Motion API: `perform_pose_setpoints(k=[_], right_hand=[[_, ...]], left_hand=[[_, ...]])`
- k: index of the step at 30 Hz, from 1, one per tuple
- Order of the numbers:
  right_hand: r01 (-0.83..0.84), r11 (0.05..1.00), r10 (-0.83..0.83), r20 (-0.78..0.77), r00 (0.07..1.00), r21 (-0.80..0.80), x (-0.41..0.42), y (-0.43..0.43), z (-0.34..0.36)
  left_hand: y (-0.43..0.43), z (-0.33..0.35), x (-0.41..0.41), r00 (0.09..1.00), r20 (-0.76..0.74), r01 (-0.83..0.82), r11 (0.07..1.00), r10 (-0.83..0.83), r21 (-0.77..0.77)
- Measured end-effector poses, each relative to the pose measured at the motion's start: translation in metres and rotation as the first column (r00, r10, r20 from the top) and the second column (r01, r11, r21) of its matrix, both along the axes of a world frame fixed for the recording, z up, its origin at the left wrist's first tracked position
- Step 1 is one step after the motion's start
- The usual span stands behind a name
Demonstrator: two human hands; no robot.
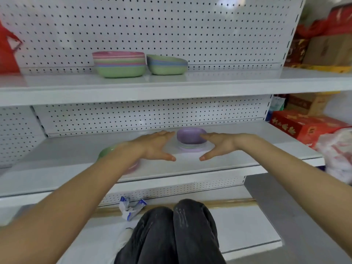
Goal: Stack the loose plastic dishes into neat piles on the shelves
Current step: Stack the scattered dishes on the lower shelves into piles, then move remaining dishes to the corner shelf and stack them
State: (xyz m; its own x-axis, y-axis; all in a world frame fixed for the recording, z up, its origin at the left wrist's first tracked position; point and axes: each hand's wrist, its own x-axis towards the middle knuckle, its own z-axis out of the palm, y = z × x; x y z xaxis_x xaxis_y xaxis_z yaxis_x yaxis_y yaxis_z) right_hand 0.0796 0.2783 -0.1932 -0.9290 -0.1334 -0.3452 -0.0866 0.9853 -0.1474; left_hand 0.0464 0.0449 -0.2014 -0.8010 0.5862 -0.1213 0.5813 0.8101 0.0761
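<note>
This has the look of a shop aisle, or its stockroom. White metal shelves (209, 82) run in tiers, each backed by a perforated pegboard panel (171, 25) of the sort retail display units use. Pastel plastic dishes (120, 63) sit nested in piles like stock. The next bay to the right holds red printed gift boxes (304, 128), a cardboard carton (327, 48) and a plastic bag (337, 149).
</note>
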Motion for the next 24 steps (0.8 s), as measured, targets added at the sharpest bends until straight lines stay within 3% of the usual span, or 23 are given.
perform_pose_setpoints(k=[5,12,20,24], right_hand=[[-0.130,0.990,0.133,-0.059,0.989,0.048,0.053,-0.027,0.056],[-0.158,0.986,0.142,-0.236,0.961,-0.049,0.096,-0.050,0.145],[-0.088,0.992,0.047,-0.389,0.920,-0.089,0.046,-0.031,0.178],[-0.063,0.974,-0.031,-0.403,0.915,-0.218,0.002,-0.013,0.168]], left_hand=[[-0.030,0.055,0.063,0.997,-0.072,0.027,0.996,-0.021,0.080],[-0.051,0.130,0.093,0.981,-0.169,-0.059,0.975,0.096,0.213],[-0.048,0.176,0.050,0.966,-0.182,-0.134,0.956,0.186,0.261],[-0.036,0.173,0.009,0.965,-0.140,-0.152,0.907,0.222,0.392]])
